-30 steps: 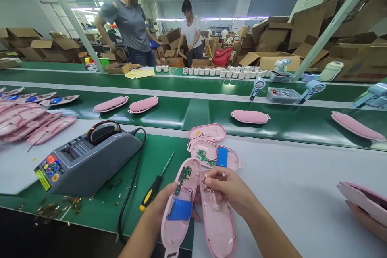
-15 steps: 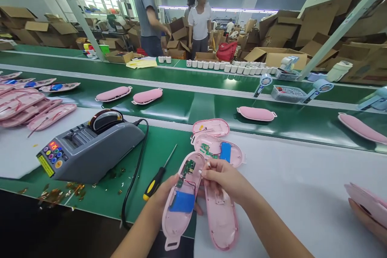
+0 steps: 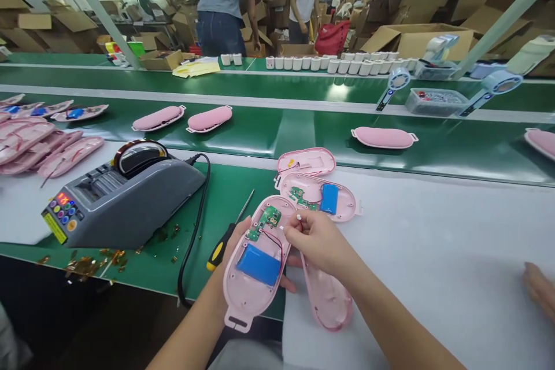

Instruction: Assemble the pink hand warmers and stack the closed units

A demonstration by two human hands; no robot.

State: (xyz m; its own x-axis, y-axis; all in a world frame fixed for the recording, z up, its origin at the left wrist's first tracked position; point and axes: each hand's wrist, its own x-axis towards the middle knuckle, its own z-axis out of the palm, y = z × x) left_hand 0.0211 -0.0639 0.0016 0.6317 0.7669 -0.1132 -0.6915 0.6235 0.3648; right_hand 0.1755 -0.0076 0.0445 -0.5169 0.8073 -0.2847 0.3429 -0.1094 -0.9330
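My left hand (image 3: 232, 254) grips a pink half-shell (image 3: 255, 263) from underneath; inside it sit a blue battery (image 3: 259, 264) and a green circuit board (image 3: 269, 217). My right hand (image 3: 316, 240) pinches a small white connector with red wires (image 3: 299, 221) near the board. The matching pink shell half (image 3: 329, 300) lies under my right wrist on the white mat (image 3: 433, 254). A second opened pink unit (image 3: 318, 196) with its own battery and board lies just beyond my hands.
A yellow-handled screwdriver (image 3: 225, 240) lies left of my hands. A grey tape dispenser (image 3: 117, 196) with a black cable stands at left. Closed pink units (image 3: 384, 137) ride the green conveyor (image 3: 277, 139). Pink shells (image 3: 39, 147) are piled far left. Two people stand behind; another person's hand (image 3: 540, 289) rests at right.
The view tilted down. My left hand raised and tilted the shell toward me. My right hand moved the connector toward the board. The pink shell at far right is gone from view.
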